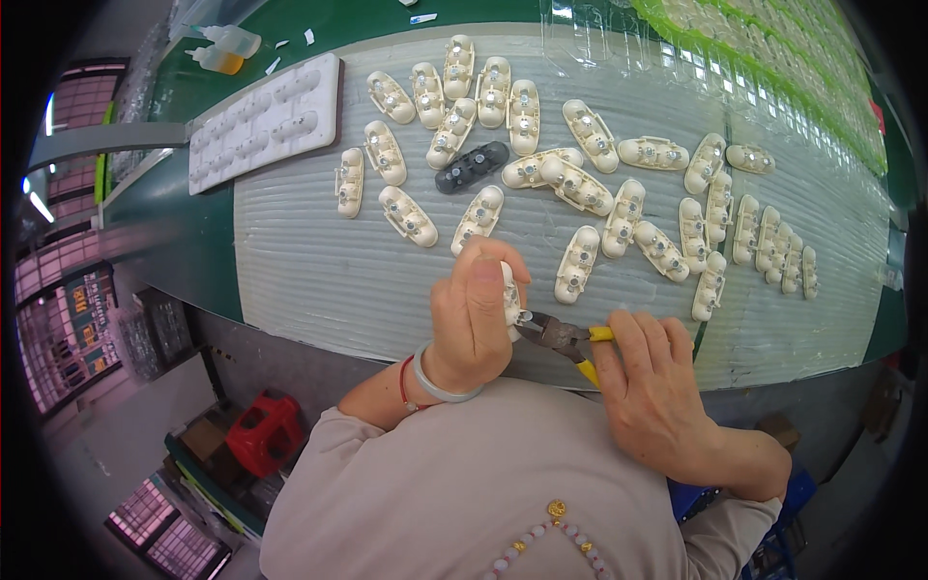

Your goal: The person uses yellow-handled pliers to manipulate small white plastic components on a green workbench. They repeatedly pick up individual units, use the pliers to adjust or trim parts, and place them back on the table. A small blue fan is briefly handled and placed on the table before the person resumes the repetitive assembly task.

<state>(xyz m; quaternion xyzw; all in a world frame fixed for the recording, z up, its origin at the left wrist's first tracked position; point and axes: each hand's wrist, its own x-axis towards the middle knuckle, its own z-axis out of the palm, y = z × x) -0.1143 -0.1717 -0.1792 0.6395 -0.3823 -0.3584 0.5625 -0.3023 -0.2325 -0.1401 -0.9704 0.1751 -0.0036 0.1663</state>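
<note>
Left hand (474,314) is closed around one cream plastic part (509,295), held upright at the near edge of the ribbed white mat (319,280), roughly mid-width. Thumb on top, fingers wrapped round it; most of the part is hidden by the hand.

Right hand (652,387) is closed on yellow-handled cutters (561,336). The cutter tip touches the lower side of the held part. Can't tell whether the blades are shut on anything.

The rest of the cream parts (580,184) lie loose across the mat's far half and toward its right edge, each with small metal inserts showing. Some touch or overlap, others lie apart. One black part (471,166) sits among them near the far-middle.

White moulded tray (266,121) with rounded pockets lies at the mat's far left corner, partly on the green worktop (174,222). Two small squeeze bottles (224,50) lie beyond it. Clear blister trays (773,87) stacked along the far right edge.

Left wrist has a white bangle (437,387) and a red cord.
</note>
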